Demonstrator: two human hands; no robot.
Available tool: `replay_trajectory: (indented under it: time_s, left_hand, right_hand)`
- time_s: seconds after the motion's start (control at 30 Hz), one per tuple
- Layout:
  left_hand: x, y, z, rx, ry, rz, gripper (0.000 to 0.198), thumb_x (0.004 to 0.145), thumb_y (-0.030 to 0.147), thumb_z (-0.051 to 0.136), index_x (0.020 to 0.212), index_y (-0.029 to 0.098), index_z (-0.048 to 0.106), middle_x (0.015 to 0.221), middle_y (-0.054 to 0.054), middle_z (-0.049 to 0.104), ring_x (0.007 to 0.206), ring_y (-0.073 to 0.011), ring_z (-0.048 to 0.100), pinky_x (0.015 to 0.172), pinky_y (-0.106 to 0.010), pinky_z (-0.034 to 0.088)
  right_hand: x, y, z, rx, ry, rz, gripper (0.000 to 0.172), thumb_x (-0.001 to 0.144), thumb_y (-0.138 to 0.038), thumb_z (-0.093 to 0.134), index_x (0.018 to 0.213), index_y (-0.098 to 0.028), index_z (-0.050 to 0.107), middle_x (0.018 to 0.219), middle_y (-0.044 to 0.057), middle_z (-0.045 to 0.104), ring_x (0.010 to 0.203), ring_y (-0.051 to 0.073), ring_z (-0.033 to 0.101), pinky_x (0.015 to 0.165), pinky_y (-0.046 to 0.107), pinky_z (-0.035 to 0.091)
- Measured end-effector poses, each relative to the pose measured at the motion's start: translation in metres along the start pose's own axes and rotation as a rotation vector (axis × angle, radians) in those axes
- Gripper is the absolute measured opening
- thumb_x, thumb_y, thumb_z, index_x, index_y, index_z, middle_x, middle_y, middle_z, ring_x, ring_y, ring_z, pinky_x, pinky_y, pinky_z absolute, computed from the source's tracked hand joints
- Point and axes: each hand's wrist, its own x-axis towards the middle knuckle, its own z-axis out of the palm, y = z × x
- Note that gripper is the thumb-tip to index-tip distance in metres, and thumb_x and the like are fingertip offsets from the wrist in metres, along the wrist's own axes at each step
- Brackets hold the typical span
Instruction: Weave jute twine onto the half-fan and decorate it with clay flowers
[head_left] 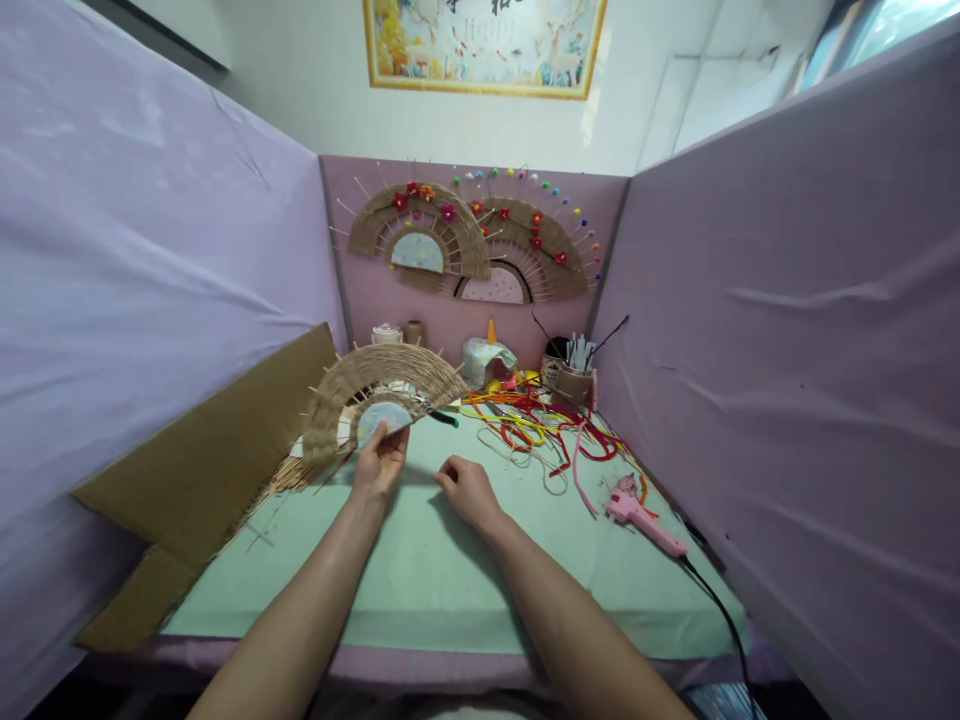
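Observation:
A half-round fan (409, 366) woven of tan cord over thin sticks is held up above the left part of the table. My left hand (381, 465) pinches it at the pale blue half-disc (384, 420) in its base, thumb in front and fingers behind. Stick ends poke out past the fan's outer edge. To the right of the fan, my right hand (469, 490) hovers low over the green tabletop (420, 570) with its fingers curled together. Whether anything small sits between those fingertips cannot be made out.
Red, yellow and orange craft stems (536, 425) lie tangled at the back right. A pink glue gun (645, 517) with a black cord rests at the right. Folded cardboard (217, 480) leans along the left. Two decorated fans (517, 235) hang on the back panel above a pot of glue sticks (576, 375).

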Motion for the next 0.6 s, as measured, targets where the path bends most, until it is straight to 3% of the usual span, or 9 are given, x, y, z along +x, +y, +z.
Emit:
replay_trajectory:
  time_s: [0.2,0.4,0.6]
  left_hand:
    - [0.0,0.001,-0.001,0.042,-0.008,-0.026,0.021,0.092,0.005,0.047,0.082,0.014,0.062,0.07,-0.002,0.072,0.065,-0.0108,0.069,0.069,-0.023,0.06]
    - [-0.002,-0.028,-0.01,0.297,0.109,-0.057,0.019,0.086,-0.003,0.051,0.085,0.013,0.061,0.069,-0.001,0.071,0.06,-0.0097,0.068,0.066,-0.021,0.06]
    - [-0.041,-0.045,-0.018,0.403,0.13,-0.061,0.019,0.084,-0.001,0.056,0.091,0.015,0.064,0.079,-0.003,0.073,0.068,-0.0125,0.07,0.068,-0.025,0.061]
  right_hand:
    - [0.003,0.0,-0.001,0.0,0.057,0.046,0.044,0.092,-0.043,0.043,0.053,-0.022,0.038,0.049,-0.005,0.036,0.051,0.012,0.031,0.053,0.025,0.024]
    - [0.005,-0.006,-0.009,0.146,0.303,-0.008,0.029,0.093,-0.038,0.038,0.07,-0.023,0.045,0.066,-0.001,0.052,0.065,0.015,0.048,0.064,0.026,0.035]
    - [0.004,-0.011,-0.015,0.182,0.418,-0.092,0.016,0.091,-0.026,0.039,0.09,-0.021,0.054,0.087,0.005,0.061,0.083,0.019,0.056,0.077,0.03,0.043]
